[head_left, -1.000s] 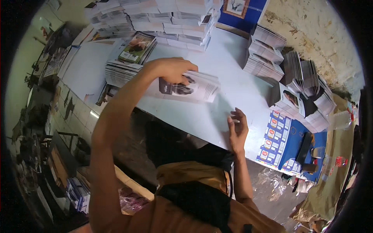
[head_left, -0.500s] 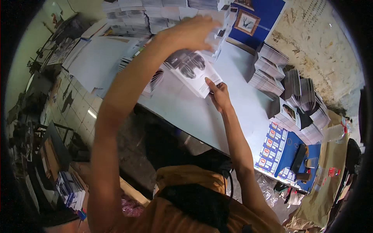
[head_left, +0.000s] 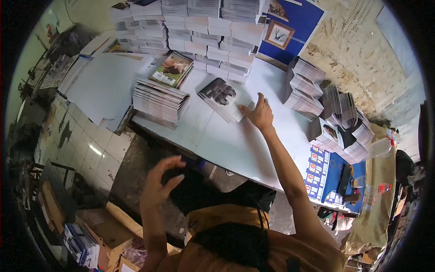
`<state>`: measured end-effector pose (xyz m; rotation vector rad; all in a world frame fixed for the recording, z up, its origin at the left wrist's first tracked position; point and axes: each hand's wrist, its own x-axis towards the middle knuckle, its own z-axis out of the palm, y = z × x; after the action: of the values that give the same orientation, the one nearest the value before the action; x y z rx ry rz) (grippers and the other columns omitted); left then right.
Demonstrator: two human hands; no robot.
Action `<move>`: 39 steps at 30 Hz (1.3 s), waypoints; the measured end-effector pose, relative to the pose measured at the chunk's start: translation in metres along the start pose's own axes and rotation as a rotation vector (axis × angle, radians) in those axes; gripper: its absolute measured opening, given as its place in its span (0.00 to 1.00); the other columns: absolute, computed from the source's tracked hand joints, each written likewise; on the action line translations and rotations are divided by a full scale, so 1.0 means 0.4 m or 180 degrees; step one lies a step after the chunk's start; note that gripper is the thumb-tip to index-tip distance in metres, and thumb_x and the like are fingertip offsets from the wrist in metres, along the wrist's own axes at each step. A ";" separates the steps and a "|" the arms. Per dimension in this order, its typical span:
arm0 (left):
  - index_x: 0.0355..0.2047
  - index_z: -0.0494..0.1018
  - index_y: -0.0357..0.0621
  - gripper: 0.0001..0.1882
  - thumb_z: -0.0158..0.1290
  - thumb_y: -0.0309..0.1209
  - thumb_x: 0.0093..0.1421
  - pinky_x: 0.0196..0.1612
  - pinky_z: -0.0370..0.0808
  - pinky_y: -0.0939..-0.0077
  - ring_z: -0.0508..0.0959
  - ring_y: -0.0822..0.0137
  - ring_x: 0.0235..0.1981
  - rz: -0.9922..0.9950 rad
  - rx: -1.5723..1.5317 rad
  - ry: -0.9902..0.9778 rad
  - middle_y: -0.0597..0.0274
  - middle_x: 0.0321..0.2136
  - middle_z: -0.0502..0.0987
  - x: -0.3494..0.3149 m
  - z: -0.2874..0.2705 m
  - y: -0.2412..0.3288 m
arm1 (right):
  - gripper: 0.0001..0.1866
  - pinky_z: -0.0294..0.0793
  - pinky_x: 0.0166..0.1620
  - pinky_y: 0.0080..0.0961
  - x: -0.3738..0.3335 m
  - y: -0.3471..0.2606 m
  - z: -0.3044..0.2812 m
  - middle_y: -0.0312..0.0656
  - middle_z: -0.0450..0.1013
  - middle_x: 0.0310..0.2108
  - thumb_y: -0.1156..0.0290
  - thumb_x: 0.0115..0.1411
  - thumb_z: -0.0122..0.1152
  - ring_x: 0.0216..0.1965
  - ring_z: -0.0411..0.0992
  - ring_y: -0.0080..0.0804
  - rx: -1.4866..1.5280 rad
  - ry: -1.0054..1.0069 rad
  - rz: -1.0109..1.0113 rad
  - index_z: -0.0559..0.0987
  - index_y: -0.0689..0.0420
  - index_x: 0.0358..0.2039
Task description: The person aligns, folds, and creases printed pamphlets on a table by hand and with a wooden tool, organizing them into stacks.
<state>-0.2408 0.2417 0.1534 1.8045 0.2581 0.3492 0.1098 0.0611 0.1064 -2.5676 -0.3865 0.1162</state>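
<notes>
A small stack of booklets (head_left: 220,96) with a dark and white cover lies slightly fanned on the white table (head_left: 213,140). At its right-hand corner is my right hand (head_left: 260,114), thumb and fingers apart, the thumb beside or touching the edge of the booklets. My left hand (head_left: 162,180) hangs in the air in front of the table's near edge, its fingers curved and spread with nothing between them. To the left of the small stack stands a thick leaning pile of booklets (head_left: 161,102), with a green and brown picture cover (head_left: 171,70) behind it.
Tall stacks of printed sheets (head_left: 199,41) line the back. Several booklet bundles (head_left: 306,88) stand along the right wall. A blue printed sheet (head_left: 318,170) lies at the right end, near a dark stapler-like object (head_left: 345,179). Large white sheets (head_left: 104,86) cover the left side.
My left hand has come down from the back stacks to in front of the table. The small stack now lies on the table, and my right hand's grip on it has loosened.
</notes>
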 end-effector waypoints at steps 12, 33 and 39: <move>0.55 0.71 0.38 0.20 0.57 0.28 0.64 0.58 0.71 0.70 0.77 0.66 0.51 -0.0493 -0.0605 -0.0168 0.56 0.44 0.80 -0.039 0.119 -0.042 | 0.34 0.62 0.66 0.44 -0.027 -0.055 0.154 0.57 0.64 0.63 0.59 0.58 0.64 0.67 0.60 0.49 -0.1114 0.0308 -0.2236 0.68 0.68 0.59; 0.60 0.64 0.48 0.27 0.54 0.42 0.63 0.61 0.62 0.50 0.62 0.60 0.62 -0.1437 -0.2446 0.0755 0.59 0.59 0.64 0.491 0.403 -0.178 | 0.56 0.73 0.53 0.46 0.174 -0.058 0.040 0.64 0.77 0.43 0.19 0.51 0.44 0.49 0.76 0.57 0.0047 -0.0816 -0.0611 0.81 0.69 0.44; 0.56 0.67 0.52 0.26 0.56 0.42 0.59 0.54 0.62 0.53 0.63 0.64 0.59 -0.1491 -0.2123 0.0684 0.64 0.54 0.67 0.492 0.393 -0.142 | 0.39 0.75 0.43 0.38 0.205 -0.028 0.009 0.51 0.77 0.42 0.38 0.47 0.65 0.39 0.75 0.44 0.1117 -0.2104 -0.0119 0.81 0.61 0.47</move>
<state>0.0007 0.1845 0.0812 1.0110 0.6218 0.2519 0.1848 0.0963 0.1089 -2.1152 -0.5904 0.9429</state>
